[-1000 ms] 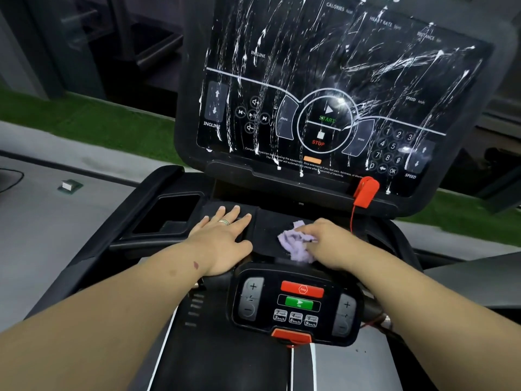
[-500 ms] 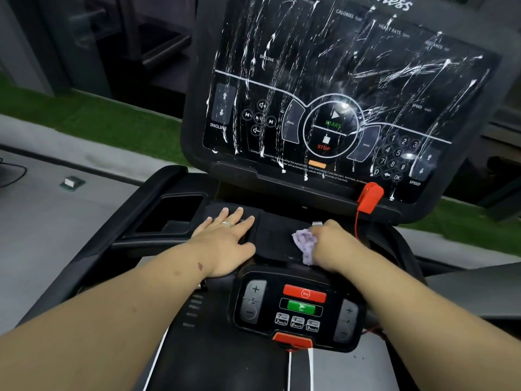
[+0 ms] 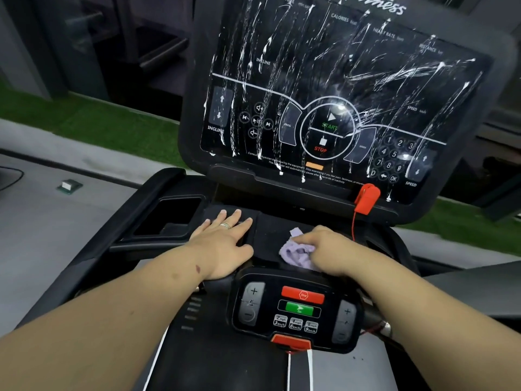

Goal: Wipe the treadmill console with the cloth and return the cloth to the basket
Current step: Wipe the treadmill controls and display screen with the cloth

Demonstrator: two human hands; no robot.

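Your right hand (image 3: 328, 249) gripped the bunched lilac cloth (image 3: 297, 253), pressing it on the black console tray (image 3: 270, 230) under the streaked display (image 3: 338, 88), while your left hand (image 3: 222, 244) lay open, flat beside it.

The cloth (image 3: 298, 253) is pale lilac. The console (image 3: 338, 88) is black, streaked with white drips. A red clip (image 3: 366, 199) trails a red cord (image 3: 353, 225). The small keypad (image 3: 296, 310) has red, green and grey buttons.
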